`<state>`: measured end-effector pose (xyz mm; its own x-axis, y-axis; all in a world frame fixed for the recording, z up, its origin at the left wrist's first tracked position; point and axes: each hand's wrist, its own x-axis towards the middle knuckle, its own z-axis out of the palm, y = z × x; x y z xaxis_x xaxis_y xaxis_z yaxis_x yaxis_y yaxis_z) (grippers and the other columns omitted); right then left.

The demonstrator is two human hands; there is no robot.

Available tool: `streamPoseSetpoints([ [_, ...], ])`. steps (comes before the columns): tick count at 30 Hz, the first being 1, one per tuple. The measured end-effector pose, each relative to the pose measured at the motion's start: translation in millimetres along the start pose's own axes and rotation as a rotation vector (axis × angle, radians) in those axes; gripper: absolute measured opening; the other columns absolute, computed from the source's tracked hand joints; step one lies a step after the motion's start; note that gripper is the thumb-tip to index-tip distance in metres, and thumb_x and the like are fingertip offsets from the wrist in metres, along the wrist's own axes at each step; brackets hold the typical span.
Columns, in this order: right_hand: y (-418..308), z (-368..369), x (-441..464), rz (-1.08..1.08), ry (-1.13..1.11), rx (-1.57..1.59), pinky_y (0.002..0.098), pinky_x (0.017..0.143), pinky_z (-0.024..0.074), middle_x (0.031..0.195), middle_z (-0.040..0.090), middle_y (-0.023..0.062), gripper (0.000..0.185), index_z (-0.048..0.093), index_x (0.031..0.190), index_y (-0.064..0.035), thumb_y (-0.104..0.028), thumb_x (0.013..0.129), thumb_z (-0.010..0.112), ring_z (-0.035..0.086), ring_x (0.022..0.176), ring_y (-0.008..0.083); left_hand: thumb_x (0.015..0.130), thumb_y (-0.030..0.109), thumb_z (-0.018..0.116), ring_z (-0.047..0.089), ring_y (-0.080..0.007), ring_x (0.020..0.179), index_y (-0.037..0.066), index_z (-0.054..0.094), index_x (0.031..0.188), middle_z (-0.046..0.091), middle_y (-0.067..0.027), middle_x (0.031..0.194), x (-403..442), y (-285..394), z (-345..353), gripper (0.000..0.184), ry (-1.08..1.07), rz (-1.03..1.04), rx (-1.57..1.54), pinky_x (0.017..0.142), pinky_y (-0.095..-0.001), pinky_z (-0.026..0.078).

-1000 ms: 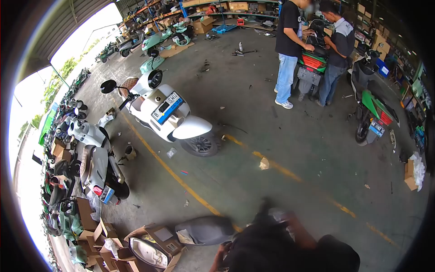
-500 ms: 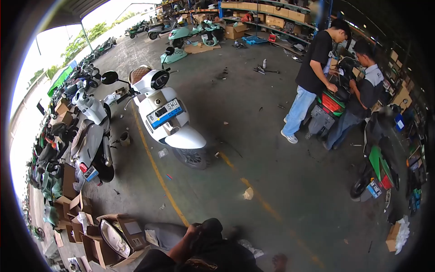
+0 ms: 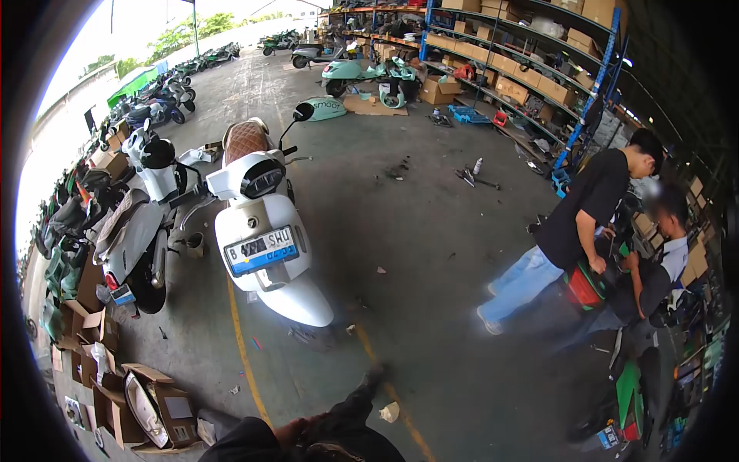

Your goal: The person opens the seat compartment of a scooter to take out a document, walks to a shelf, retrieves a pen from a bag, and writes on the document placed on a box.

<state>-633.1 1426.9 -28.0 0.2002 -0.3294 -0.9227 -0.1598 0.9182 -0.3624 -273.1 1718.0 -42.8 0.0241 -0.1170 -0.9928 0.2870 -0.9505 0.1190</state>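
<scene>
My left hand [image 3: 296, 431] is low in the head view, beside my dark trouser leg [image 3: 346, 408]. It is dim and small there, and its fingers cannot be made out; nothing held shows. My right hand is out of view. Ahead stands a white scooter [image 3: 269, 223] with a brown quilted seat [image 3: 248, 138] and a plate [image 3: 262, 250] on its front. A crumpled pale scrap [image 3: 389, 412] lies on the floor near my foot.
A grey scooter [image 3: 131, 246] and open cardboard boxes [image 3: 173, 412] stand to the left. Two people [image 3: 589, 212] bend over a motorbike with a red tail [image 3: 586, 286] at right. A green motorbike [image 3: 630, 396] is nearer. Shelves [image 3: 516, 58] line the back.
The view has turned and moved forward; the white scooter looks larger and the two people sit farther right. My right hand has left the view. My leg reaches forward.
</scene>
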Motion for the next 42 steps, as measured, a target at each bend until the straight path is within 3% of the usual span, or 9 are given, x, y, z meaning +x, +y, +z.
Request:
streamPoseSetpoints([
  [8,-196.7,210.8,86.1,-0.043,-0.085,-0.292,0.0362,0.062,0.0517,0.090,0.066,0.0112,0.021,0.061,0.108,-0.0068,-0.017,0.090,0.060,0.061,0.072,0.0251,0.084,0.066,0.056,0.054,-0.0243,0.117,0.015,0.057,0.129,0.054,-0.0060,0.135,-64.2,204.5,-179.0,0.068,0.025,0.195,0.006,0.092,-0.0479,0.046],
  [11,-260.6,274.1,120.1,-0.054,-0.093,-0.372,0.0361,0.062,0.0516,0.089,0.066,0.0107,0.019,0.061,0.107,-0.0077,-0.019,0.090,0.059,0.061,0.071,0.0248,0.090,0.050,0.059,0.059,-0.0217,0.102,0.011,0.054,0.132,0.061,-0.0098,0.123,-42.4,275.1,-257.1,0.058,0.176,0.477,-0.600,0.089,-0.0446,0.049],
  [17,-375.8,383.4,215.0,-0.003,-0.080,-0.496,0.0359,0.061,0.0514,0.087,0.065,0.0095,0.017,0.061,0.103,-0.0094,-0.022,0.091,0.058,0.062,0.070,0.0244,0.090,0.045,0.062,0.049,-0.0298,0.124,0.010,0.043,0.139,0.049,-0.0121,0.138,-121.3,453.3,-465.0,0.063,0.509,0.913,-1.071,0.097,-0.0479,0.043],
  [23,-499.3,491.4,296.7,0.054,-0.072,-0.658,0.0357,0.060,0.0513,0.085,0.064,0.0084,0.016,0.060,0.099,-0.0111,-0.025,0.091,0.057,0.062,0.069,0.0239,0.091,0.044,0.059,0.036,-0.0305,0.136,0.015,0.036,0.146,0.034,-0.0116,0.151,-134.5,498.6,-641.5,0.066,0.759,0.920,-1.401,0.101,-0.0507,0.039],
  [30,-668.8,647.5,430.3,-0.096,-0.138,-0.826,0.0359,0.052,0.0484,0.082,0.065,0.0077,0.018,0.061,0.098,-0.0111,-0.028,0.090,0.057,0.062,0.063,0.0229,0.092,0.041,0.056,0.032,-0.0289,0.138,0.015,0.034,0.147,0.030,-0.0137,0.152,-131.4,493.3,-710.8,0.065,0.859,0.852,-1.762,0.104,-0.0519,0.037],
  [33,-726.3,773.8,431.6,-0.234,-0.119,-0.721,0.0356,0.046,0.0467,0.077,0.066,0.0058,0.016,0.062,0.090,-0.0109,-0.027,0.089,0.060,0.063,0.057,0.0210,0.093,0.039,0.055,0.048,-0.0260,0.125,0.015,0.050,0.127,0.052,-0.0113,0.136,-120.6,505.6,-738.3,0.042,0.976,0.937,-2.012,0.096,-0.0500,0.043],
  [35,-750.9,857.7,437.7,-0.239,-0.130,-0.797,0.0377,0.058,0.0492,0.077,0.064,0.0049,0.015,0.061,0.085,-0.0118,-0.027,0.088,0.060,0.062,0.068,0.0199,0.092,0.040,0.055,0.063,-0.0237,0.091,0.014,0.055,0.105,0.067,-0.0070,0.102,-95.0,512.7,-762.3,0.030,1.112,1.043,-2.445,0.084,-0.0418,0.049],
  [36,-758.8,895.8,440.1,-0.242,-0.138,-0.844,0.0397,0.071,0.0518,0.077,0.062,0.0041,0.016,0.059,0.080,-0.0126,-0.027,0.087,0.061,0.062,0.079,0.0188,0.090,0.040,0.058,0.053,-0.0210,0.055,0.014,0.053,0.089,0.058,-0.0017,0.066,-100.7,528.4,-766.9,0.027,1.219,1.141,-2.528,0.064,-0.0354,0.049],
  [42,-713.7,1142.9,394.5,-0.240,-0.438,-1.438,0.0429,0.069,0.0533,0.109,0.066,0.0071,0.040,0.060,0.118,-0.0089,-0.033,0.087,0.065,0.066,0.094,0.0217,0.091,0.038,0.058,0.035,-0.0124,0.043,0.018,0.044,0.078,0.037,0.0030,0.053,-134.2,542.6,-679.8,0.028,1.283,0.587,-2.569,0.040,-0.0321,0.030],
])
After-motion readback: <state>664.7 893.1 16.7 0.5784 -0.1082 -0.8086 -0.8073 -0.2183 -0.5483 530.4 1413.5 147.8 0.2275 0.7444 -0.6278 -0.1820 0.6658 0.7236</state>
